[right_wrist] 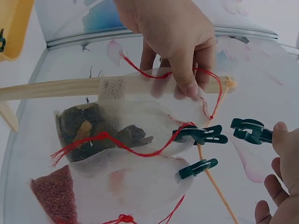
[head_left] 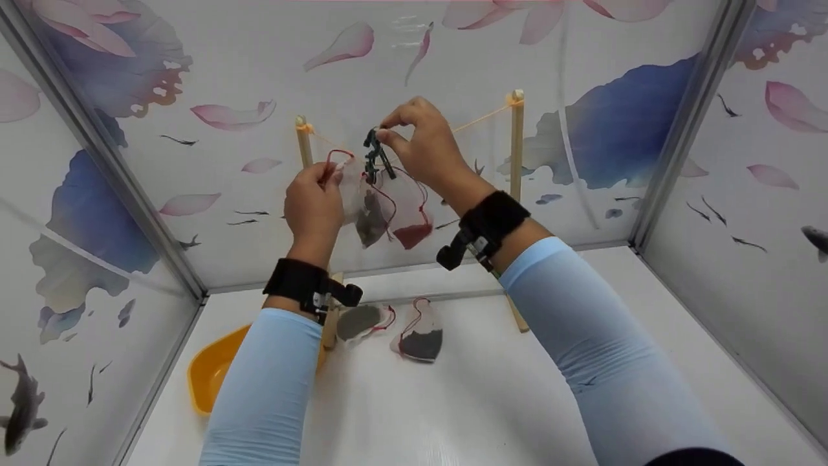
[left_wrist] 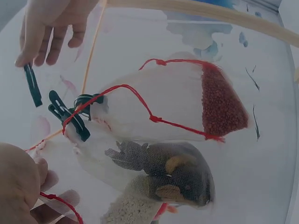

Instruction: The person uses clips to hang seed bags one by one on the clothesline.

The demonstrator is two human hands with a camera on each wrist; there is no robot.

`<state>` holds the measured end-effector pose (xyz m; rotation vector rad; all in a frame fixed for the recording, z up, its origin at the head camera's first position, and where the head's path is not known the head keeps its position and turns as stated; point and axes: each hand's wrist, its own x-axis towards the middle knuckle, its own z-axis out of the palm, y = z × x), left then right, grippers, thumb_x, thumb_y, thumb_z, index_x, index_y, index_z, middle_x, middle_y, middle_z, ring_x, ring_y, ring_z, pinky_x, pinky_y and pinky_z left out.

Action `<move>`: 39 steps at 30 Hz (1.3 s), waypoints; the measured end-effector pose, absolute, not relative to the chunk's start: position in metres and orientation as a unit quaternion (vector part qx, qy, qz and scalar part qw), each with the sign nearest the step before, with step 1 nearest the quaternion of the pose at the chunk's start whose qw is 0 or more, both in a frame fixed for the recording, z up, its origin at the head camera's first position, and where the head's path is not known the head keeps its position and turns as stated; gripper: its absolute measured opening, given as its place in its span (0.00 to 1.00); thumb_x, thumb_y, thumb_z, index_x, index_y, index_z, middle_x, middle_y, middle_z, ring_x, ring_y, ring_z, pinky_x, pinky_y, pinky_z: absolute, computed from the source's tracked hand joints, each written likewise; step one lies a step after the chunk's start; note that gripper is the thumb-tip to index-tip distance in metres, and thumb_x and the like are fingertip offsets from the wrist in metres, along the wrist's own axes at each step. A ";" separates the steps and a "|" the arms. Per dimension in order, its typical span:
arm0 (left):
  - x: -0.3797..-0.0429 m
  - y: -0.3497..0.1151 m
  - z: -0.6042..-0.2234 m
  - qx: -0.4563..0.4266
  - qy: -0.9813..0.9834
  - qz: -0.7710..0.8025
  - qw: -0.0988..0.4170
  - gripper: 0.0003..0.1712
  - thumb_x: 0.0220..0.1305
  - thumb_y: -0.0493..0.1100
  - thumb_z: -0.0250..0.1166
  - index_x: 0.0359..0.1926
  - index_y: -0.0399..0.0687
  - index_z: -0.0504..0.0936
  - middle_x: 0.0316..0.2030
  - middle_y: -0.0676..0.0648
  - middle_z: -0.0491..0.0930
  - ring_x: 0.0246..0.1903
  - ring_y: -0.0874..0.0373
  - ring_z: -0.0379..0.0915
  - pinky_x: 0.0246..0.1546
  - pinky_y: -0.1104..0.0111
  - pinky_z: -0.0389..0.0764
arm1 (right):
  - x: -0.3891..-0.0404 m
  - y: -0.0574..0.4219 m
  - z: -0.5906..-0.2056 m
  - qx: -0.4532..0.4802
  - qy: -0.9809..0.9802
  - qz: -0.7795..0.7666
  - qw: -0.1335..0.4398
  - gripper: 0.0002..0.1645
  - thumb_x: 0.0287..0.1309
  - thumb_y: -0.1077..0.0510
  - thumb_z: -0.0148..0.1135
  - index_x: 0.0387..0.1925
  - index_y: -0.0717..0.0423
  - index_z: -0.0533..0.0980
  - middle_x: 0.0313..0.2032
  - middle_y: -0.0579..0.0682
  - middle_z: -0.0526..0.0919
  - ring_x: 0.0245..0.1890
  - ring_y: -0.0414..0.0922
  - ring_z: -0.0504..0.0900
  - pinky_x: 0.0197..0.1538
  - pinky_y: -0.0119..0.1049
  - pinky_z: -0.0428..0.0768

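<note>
My left hand (head_left: 314, 200) pinches the top of a sheer drawstring bag with pale grains (right_wrist: 112, 88), up at an orange line (head_left: 482, 120). Between the thumb and fingers of my right hand (head_left: 430, 145) is a dark green clothespin (right_wrist: 251, 132), just beside that bag's top. Two more sheer bags hang from the line: one with dark, lumpy contents (right_wrist: 84, 123), one with red grains (right_wrist: 55, 193). Another green clothespin (right_wrist: 201, 135) grips the dark bag, and a further clothespin (right_wrist: 198, 168) grips the red one. Red cords dangle from the bags.
Wooden posts (head_left: 517, 149) hold the line at both ends. On the white tabletop (head_left: 414, 414) lie a bag with dark grey contents (head_left: 420, 343) and a bag with grey-green contents (head_left: 359, 321). A yellow basin (head_left: 210, 375) sits at left, partly behind my left sleeve. Printed panels (head_left: 259, 77) enclose the space.
</note>
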<state>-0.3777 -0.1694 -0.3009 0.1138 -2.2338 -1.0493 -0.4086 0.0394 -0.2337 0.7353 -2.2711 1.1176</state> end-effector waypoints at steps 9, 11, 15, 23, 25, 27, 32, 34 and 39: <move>-0.384 -0.169 -0.300 0.034 -0.842 -0.456 0.288 0.17 0.87 0.48 0.65 0.63 0.45 0.91 0.54 0.42 0.93 0.50 0.49 0.92 0.52 0.54 0.87 | -0.419 0.012 -0.234 0.260 -0.873 0.360 0.204 0.15 0.80 0.48 0.71 0.57 0.50 0.90 0.57 0.54 0.82 0.60 0.50 0.78 0.65 0.39 0.79; -0.386 -0.166 -0.301 0.031 -0.836 -0.473 0.277 0.16 0.87 0.46 0.65 0.63 0.44 0.90 0.55 0.41 0.93 0.50 0.49 0.92 0.53 0.55 0.88 | -0.421 0.011 -0.236 0.255 -0.877 0.360 0.193 0.14 0.80 0.48 0.71 0.57 0.49 0.90 0.58 0.53 0.82 0.60 0.50 0.79 0.66 0.39 0.80; -0.389 -0.153 -0.306 0.017 -0.829 -0.499 0.252 0.15 0.86 0.44 0.65 0.63 0.43 0.90 0.57 0.42 0.92 0.50 0.50 0.92 0.53 0.58 0.89 | -0.424 0.018 -0.239 0.249 -0.888 0.344 0.176 0.14 0.81 0.48 0.71 0.57 0.48 0.91 0.59 0.52 0.83 0.63 0.50 0.79 0.68 0.41 0.80; -0.389 -0.136 -0.311 -0.012 -0.832 -0.505 0.228 0.14 0.88 0.44 0.63 0.63 0.46 0.90 0.58 0.46 0.92 0.49 0.52 0.91 0.55 0.59 0.89 | -0.429 0.035 -0.235 0.283 -0.897 0.290 0.179 0.17 0.83 0.49 0.67 0.61 0.51 0.90 0.61 0.56 0.84 0.68 0.55 0.78 0.71 0.48 0.79; -0.389 -0.137 -0.311 -0.008 -0.836 -0.498 0.231 0.14 0.88 0.44 0.63 0.63 0.46 0.90 0.58 0.46 0.92 0.49 0.52 0.91 0.55 0.58 0.88 | -0.429 0.035 -0.234 0.288 -0.901 0.275 0.171 0.19 0.84 0.48 0.67 0.64 0.52 0.89 0.61 0.57 0.84 0.68 0.56 0.78 0.71 0.48 0.80; -0.389 -0.140 -0.310 0.004 -0.844 -0.480 0.239 0.14 0.87 0.46 0.64 0.62 0.47 0.89 0.57 0.46 0.92 0.49 0.53 0.90 0.53 0.58 0.87 | -0.429 0.035 -0.233 0.291 -0.907 0.257 0.161 0.22 0.84 0.47 0.66 0.67 0.52 0.87 0.61 0.57 0.83 0.67 0.56 0.78 0.70 0.48 0.81; -0.390 -0.144 -0.306 0.025 -0.857 -0.448 0.253 0.13 0.87 0.46 0.65 0.61 0.49 0.90 0.55 0.47 0.92 0.50 0.53 0.90 0.53 0.57 0.87 | -0.426 0.030 -0.236 0.311 -0.907 0.225 0.174 0.22 0.84 0.49 0.66 0.68 0.54 0.87 0.59 0.57 0.84 0.63 0.56 0.79 0.65 0.47 0.82; -0.390 -0.143 -0.305 0.020 -0.856 -0.451 0.254 0.12 0.87 0.45 0.64 0.61 0.49 0.90 0.55 0.46 0.92 0.51 0.53 0.90 0.55 0.57 0.87 | -0.426 0.029 -0.238 0.318 -0.899 0.235 0.188 0.21 0.83 0.50 0.67 0.67 0.55 0.88 0.57 0.57 0.84 0.62 0.56 0.80 0.64 0.46 0.82; -0.387 -0.140 -0.301 0.009 -0.856 -0.448 0.259 0.12 0.86 0.49 0.67 0.58 0.49 0.90 0.52 0.47 0.93 0.50 0.54 0.90 0.54 0.56 0.86 | -0.427 0.028 -0.242 0.304 -0.896 0.264 0.187 0.22 0.84 0.49 0.67 0.68 0.54 0.88 0.57 0.56 0.85 0.63 0.54 0.81 0.64 0.44 0.83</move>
